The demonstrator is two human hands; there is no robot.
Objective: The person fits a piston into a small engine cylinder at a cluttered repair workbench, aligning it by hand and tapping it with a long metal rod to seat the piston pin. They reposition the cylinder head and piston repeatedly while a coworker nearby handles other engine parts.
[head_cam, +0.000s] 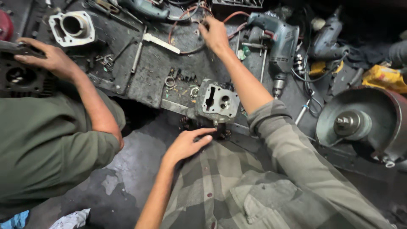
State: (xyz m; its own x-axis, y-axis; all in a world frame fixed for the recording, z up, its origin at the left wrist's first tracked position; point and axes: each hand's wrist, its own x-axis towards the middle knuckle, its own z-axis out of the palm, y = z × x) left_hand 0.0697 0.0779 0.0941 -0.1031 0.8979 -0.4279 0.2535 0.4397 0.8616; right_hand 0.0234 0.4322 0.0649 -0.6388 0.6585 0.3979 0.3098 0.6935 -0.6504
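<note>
left hand (188, 143): fingers stretched out flat, grip open, holding nothing; fingertips just below the grey engine casting (217, 103), close to its lower edge, contact can't be confirmed.
right hand (214, 34): arm reached far out over the counter (148, 76), fingers curled down among the cables (186, 17); whether the grip is closed on anything can't be told, fingertips hidden.
engine casting: metal block with a rectangular opening and round ports, sits at the counter's near edge, between the two hands, just above the left grip and well below the right grip.
blue-grey drill (277, 44): lies just right of the right grip, chuck pointing toward the person.
second drill (328, 36): further right of the right grip, dark, next to a yellow tool (383, 76).
white flat bar (161, 43): on the counter, left of the right grip, near it.
rings and small parts (171, 81): scattered on the counter left of the engine casting, above the left grip.
round metal drum (360, 123): large, with centre hub, well right of both grips.
other person's hand (48, 57): belongs to a co-worker in a green shirt, far left, rests on a dark finned engine part (19, 78); well apart from both grips.
cylinder block (73, 27): pale metal with round bore, top left, above the co-worker's hand.
wearer's shirt (263, 186): grey-green check, fills the lower view beneath the left grip.
</note>
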